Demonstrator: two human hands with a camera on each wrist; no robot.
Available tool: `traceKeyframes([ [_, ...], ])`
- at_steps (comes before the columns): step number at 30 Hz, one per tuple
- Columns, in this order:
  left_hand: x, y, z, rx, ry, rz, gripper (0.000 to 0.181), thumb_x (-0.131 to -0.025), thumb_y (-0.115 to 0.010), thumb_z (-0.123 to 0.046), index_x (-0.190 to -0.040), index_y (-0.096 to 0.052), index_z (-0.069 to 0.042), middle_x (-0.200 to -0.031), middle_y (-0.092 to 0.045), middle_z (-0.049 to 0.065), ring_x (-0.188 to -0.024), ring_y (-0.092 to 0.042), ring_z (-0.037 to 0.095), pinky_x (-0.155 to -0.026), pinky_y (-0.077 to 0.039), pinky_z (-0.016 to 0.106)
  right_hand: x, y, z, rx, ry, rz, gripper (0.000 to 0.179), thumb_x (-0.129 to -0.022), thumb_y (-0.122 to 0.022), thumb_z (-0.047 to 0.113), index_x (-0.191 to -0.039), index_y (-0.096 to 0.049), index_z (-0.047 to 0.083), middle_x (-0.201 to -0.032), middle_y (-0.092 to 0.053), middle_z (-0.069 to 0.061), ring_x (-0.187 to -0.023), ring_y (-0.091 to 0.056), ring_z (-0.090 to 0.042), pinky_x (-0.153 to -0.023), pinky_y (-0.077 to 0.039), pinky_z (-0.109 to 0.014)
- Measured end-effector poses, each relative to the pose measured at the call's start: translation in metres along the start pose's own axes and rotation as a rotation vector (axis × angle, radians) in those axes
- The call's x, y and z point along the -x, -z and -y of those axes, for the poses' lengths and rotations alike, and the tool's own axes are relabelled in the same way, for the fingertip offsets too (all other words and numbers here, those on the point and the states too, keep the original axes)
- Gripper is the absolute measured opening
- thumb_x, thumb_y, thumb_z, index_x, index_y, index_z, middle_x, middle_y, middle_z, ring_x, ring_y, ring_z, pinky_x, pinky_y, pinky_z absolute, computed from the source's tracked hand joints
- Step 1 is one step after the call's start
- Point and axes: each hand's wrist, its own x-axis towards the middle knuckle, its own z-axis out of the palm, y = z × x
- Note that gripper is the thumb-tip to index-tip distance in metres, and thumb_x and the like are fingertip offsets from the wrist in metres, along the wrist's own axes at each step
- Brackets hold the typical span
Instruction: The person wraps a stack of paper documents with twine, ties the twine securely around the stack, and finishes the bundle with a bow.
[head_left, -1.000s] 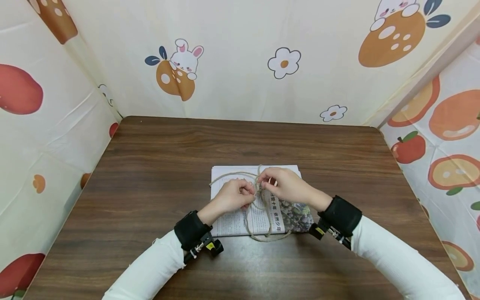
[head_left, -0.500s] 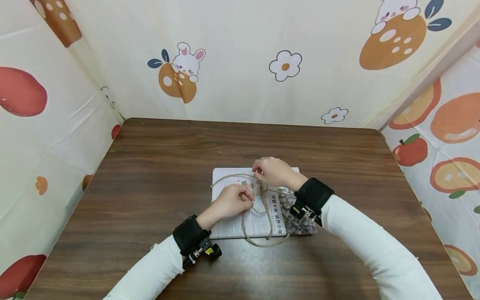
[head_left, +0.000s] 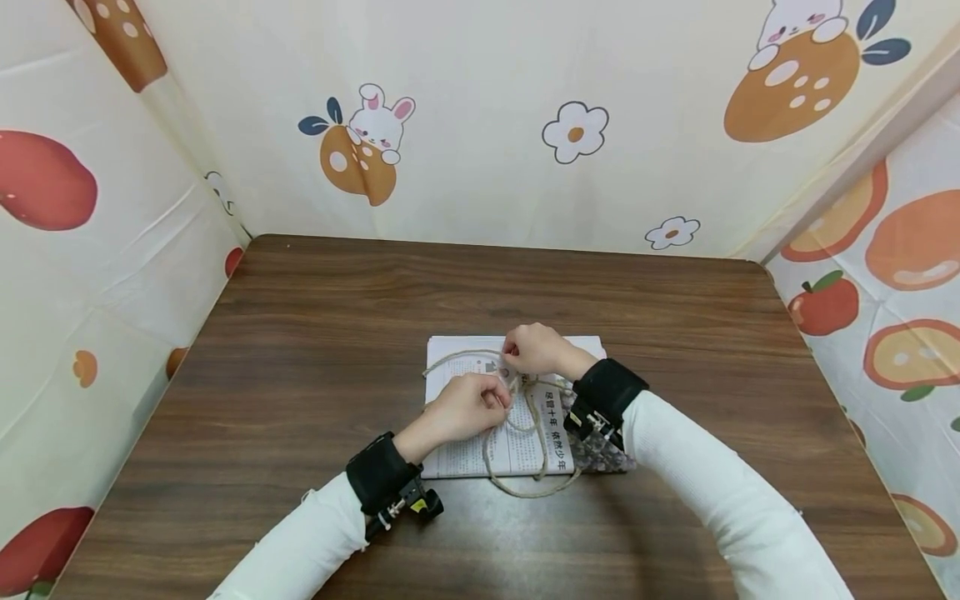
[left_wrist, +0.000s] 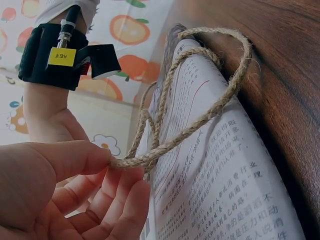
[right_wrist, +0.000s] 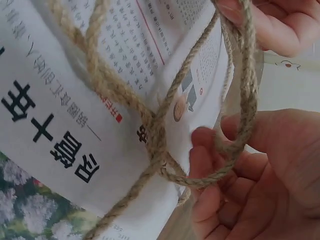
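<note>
A folded newspaper (head_left: 457, 457) with dense print and a flower photo lies on the wooden table. Jute rope (right_wrist: 157, 137) crosses over it, meeting in a knot-like crossing. In the left wrist view, my left hand (head_left: 467, 406) pinches a length of rope (left_wrist: 200, 120) between thumb and forefinger. My right hand (head_left: 542, 350) is just beyond, above the paper's far part; in the right wrist view its thumb and fingers hold a rope loop (right_wrist: 248, 95) beside the crossing. One rope end (head_left: 450, 357) reaches the paper's left edge, and a slack loop hangs over the near edge.
The dark wood table (head_left: 337, 317) stretches out around the paper. A patterned cloth wall (head_left: 480, 167) rises behind its far edge, with printed sheets at left and right. Each wrist carries a black camera band (head_left: 611, 387).
My right hand has moved left and inward, first up and then slightly down, bringing its forearm closer. My left hand has stayed nearly in place. A rope strand now runs rightward from the crossing.
</note>
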Motion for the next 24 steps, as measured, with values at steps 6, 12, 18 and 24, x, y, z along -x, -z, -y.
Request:
traceKeyframes([
  [6,0.002,0.002,-0.002,-0.008,0.016,-0.003,0.008,-0.079,-0.060,-0.006,-0.082,-0.065,-0.010,-0.068,-0.059,-0.002,-0.056,-0.051,0.007,-0.054,-0.040,0.021,0.003,0.004,-0.006,-0.103,0.027,-0.056,0.012,-0.089,-0.055,0.010,-0.094,-0.065,0.005,-0.079,-0.063,-0.005,-0.057,-0.048,-0.010,-0.056,-0.038,-0.022],
  [12,0.004,0.005,-0.002,0.002,0.031,-0.025,0.010,-0.078,-0.059,-0.005,-0.083,-0.066,-0.008,-0.068,-0.061,-0.001,-0.054,-0.053,0.007,-0.053,-0.041,0.022,0.008,0.010,-0.015,-0.185,0.030,-0.101,0.010,-0.088,-0.055,0.008,-0.093,-0.063,0.004,-0.082,-0.065,-0.006,-0.063,-0.054,-0.010,-0.058,-0.041,-0.023],
  [18,0.006,0.011,0.001,-0.002,0.045,-0.024,0.007,-0.081,-0.060,-0.007,-0.084,-0.066,-0.009,-0.069,-0.060,-0.002,-0.055,-0.053,0.007,-0.053,-0.042,0.022,0.017,0.016,-0.023,-0.213,0.005,-0.129,0.007,-0.089,-0.055,0.007,-0.091,-0.060,0.004,-0.079,-0.061,-0.006,-0.063,-0.052,-0.012,-0.059,-0.038,-0.025],
  [24,0.010,0.019,0.005,-0.039,0.063,-0.016,0.008,-0.081,-0.060,-0.005,-0.085,-0.067,-0.007,-0.070,-0.060,-0.001,-0.058,-0.052,0.009,-0.055,-0.042,0.023,0.028,0.019,-0.031,-0.231,-0.041,-0.121,0.005,-0.090,-0.054,0.008,-0.092,-0.058,0.004,-0.079,-0.061,-0.005,-0.064,-0.055,-0.012,-0.058,-0.037,-0.026],
])
